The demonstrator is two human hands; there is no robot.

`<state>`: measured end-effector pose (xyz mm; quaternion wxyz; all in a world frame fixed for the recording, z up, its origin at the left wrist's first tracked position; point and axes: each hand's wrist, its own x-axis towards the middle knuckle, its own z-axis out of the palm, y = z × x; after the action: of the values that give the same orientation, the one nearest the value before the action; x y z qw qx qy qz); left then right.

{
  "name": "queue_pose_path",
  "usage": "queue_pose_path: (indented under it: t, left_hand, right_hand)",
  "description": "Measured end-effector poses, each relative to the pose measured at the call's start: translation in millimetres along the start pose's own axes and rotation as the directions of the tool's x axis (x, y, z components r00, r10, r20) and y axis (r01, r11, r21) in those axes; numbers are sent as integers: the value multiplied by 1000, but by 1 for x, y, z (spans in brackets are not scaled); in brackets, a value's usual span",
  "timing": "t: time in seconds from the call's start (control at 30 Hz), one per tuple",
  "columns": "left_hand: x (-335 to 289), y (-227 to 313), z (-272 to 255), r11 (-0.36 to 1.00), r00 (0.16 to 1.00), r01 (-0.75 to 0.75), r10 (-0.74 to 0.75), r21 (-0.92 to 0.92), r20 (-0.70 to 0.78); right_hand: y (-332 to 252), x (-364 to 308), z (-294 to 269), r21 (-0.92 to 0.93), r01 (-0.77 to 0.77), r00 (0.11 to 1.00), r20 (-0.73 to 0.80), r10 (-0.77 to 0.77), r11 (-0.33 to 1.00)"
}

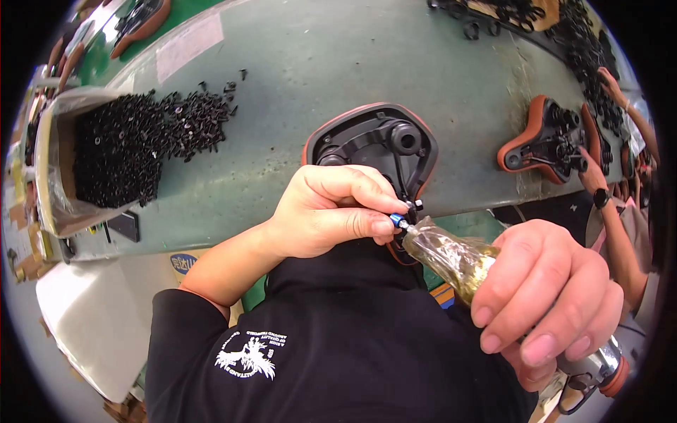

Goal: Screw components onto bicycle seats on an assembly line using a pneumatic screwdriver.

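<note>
A bicycle saddle (368,125) with an orange-brown rim lies underside up at the table's front edge, its black frame showing. Its narrow end is partly covered by my left hand (321,208). Thumb and forefinger of that hand pinch a small blue piece (398,220) at the tip of a power screwdriver. My right hand (550,296) is wrapped round the body of this power screwdriver (451,255), whose front is covered in yellowish see-through film. The tool points up and left toward the saddle. Whether a screw sits inside the blue piece is hidden by my fingers.
An open box (53,166) lined with plastic spills black screws (187,120) onto the green table (296,70) at left. At right, a co-worker's hand (594,173) touches another upturned saddle (539,137). Black parts (493,10) are heaped along the far right edge.
</note>
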<state>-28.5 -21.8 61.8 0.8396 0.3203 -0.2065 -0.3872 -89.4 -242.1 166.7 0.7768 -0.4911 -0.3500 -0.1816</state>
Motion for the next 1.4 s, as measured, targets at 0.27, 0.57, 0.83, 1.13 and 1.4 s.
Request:
queue_pose_path:
  t: [0.27,0.57,0.83,1.13,1.4]
  left_hand:
    - [14,7,10,979,986,165,-167,122,10]
    - [103,51,-56,64,899,-386,-197,920,391]
    - [128,15,-79,457,865,-330,-203,826,459]
    - [109,2,-72,453,945,-274,-37,849,325]
    - [109,-8,-85,506,930,-285,-60,814,363]
  right_hand:
    - [-6,-19,-17,-43,30,998,-61,-33,999]
    - [-18,-6,-19,-419,19,999,34,-5,908]
    - [-11,-18,-19,-377,76,995,-26,-92,923]
    - [6,-13,-29,-455,-76,992,58,115,887]
    - [37,-3,-12,-546,-198,967,25,252,814]
